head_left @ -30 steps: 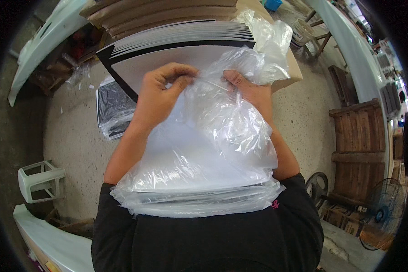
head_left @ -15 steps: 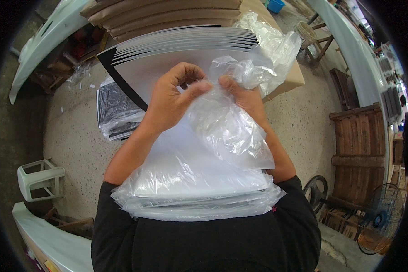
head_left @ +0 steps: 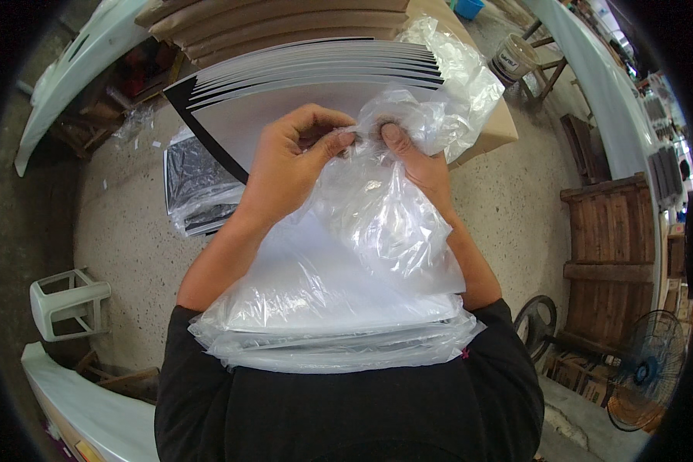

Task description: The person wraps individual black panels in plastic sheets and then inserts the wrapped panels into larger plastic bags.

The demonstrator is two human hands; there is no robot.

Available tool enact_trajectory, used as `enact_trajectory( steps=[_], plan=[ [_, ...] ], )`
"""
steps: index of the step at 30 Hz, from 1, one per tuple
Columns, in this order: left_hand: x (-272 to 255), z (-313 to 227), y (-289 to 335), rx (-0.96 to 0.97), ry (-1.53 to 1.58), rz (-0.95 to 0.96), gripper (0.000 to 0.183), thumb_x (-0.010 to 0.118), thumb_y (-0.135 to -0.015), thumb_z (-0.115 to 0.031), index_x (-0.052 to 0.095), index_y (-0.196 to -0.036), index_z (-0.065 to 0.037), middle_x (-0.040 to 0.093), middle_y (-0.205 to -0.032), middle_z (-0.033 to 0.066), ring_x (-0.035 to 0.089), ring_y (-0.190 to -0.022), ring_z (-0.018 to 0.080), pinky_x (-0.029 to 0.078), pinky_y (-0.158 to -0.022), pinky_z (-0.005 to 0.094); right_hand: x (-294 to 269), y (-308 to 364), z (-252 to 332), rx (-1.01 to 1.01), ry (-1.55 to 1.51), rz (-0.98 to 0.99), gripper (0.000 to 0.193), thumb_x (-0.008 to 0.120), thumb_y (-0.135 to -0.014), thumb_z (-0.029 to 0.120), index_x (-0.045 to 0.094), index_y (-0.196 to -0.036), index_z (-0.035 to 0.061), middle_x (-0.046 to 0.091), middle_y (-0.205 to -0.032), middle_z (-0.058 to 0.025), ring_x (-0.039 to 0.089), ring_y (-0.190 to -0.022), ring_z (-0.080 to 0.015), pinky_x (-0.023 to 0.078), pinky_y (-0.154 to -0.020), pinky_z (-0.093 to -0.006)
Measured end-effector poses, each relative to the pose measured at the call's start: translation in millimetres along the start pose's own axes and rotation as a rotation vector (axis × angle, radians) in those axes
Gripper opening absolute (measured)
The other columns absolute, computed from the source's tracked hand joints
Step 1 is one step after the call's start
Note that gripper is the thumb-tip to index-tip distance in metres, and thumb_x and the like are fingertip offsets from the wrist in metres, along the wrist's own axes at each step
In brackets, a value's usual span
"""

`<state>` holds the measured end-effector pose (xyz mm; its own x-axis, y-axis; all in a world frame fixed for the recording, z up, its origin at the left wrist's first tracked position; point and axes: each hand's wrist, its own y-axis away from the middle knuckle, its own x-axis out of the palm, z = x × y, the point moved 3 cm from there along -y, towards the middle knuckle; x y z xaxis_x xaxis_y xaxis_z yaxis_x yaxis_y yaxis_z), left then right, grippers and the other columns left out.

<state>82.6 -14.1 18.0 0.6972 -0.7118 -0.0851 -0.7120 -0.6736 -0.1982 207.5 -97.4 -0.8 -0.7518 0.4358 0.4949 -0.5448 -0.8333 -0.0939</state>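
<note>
Clear plastic bags lie stacked close to my body, and one crumpled plastic bag (head_left: 385, 208) rises from the pile between my forearms. My left hand (head_left: 296, 158) pinches the bag's gathered edge between thumb and fingers. Just right of it, my right hand (head_left: 417, 158) grips the same bag, its thumb on top and its fingers partly hidden behind the film. Beyond my hands stands a fanned stack of large white sheets with black borders (head_left: 308, 96). More crumpled clear plastic (head_left: 470, 104) sits at the stack's right end.
Brown cardboard layers (head_left: 277, 27) are piled at the far side. Black sheets in plastic (head_left: 200, 181) lie lower at the left. A white stool (head_left: 69, 304) stands on the left floor, a bucket (head_left: 514, 60) at the far right, a fan (head_left: 645, 369) at the near right.
My left fingers have closed on the plastic edge, and my right thumb has shifted slightly right. The plastic around my right hand has been bunched and reshaped.
</note>
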Motion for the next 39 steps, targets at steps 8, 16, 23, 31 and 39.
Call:
enact_trajectory(
  steps=[8,16,23,31,39],
  plan=[
    [-5.0,4.1,1.2,0.098,-0.054,-0.116,0.016,0.058,-0.08,-0.014,0.061,-0.082,0.001,0.059,-0.07,0.0034,0.052,-0.068,0.0071,0.042,-0.062,0.0198,5.0,0.4,-2.5,0.089,-0.082,0.04,0.025,0.063,-0.076,0.019,0.054,-0.092,0.002,0.057,-0.084,-0.0049,0.054,-0.077,-0.0122,0.044,-0.071,-0.0246],
    [-12.1,-4.2,-6.7,-0.078,0.5,-0.13,0.025,0.046,-0.088,-0.024,0.056,-0.085,-0.001,0.055,-0.067,0.0046,0.05,-0.061,0.0093,0.043,-0.059,0.0217,-24.3,9.8,-5.1,0.296,-0.06,0.425,0.016,0.061,-0.076,0.016,0.056,-0.085,0.0023,0.058,-0.076,-0.0058,0.054,-0.076,-0.0152,0.043,-0.071,-0.0269],
    [-12.9,18.7,36.7,-0.105,-0.167,0.792,0.043,0.046,-0.084,-0.04,0.06,-0.09,0.0,0.061,-0.086,0.0122,0.056,-0.082,0.0202,0.041,-0.077,0.029,-58.5,27.7,20.0,0.284,-0.049,0.507,0.02,0.06,-0.078,0.016,0.055,-0.09,0.0005,0.059,-0.08,-0.0084,0.057,-0.078,-0.0178,0.046,-0.07,-0.0322],
    [-36.9,24.5,51.1,-0.396,-0.882,0.809,0.036,0.046,-0.083,-0.041,0.056,-0.086,-0.007,0.058,-0.094,0.0096,0.053,-0.098,0.0225,0.037,-0.087,0.0394,-124.2,34.1,5.7,0.379,-0.108,0.123,0.036,0.052,-0.082,0.028,0.049,-0.103,-0.0007,0.055,-0.096,-0.0127,0.056,-0.086,-0.0208,0.047,-0.073,-0.0314],
    [-51.0,59.2,46.8,-0.783,0.182,0.065,0.034,0.05,-0.081,-0.042,0.054,-0.079,-0.008,0.041,-0.055,-0.0019,0.039,-0.043,0.0116,0.036,-0.042,0.0289,-119.6,53.6,-23.9,0.424,-0.148,0.23,0.034,0.061,-0.072,0.019,0.052,-0.1,0.0016,0.055,-0.091,-0.0088,0.053,-0.084,-0.0203,0.044,-0.073,-0.0318]
  ],
)
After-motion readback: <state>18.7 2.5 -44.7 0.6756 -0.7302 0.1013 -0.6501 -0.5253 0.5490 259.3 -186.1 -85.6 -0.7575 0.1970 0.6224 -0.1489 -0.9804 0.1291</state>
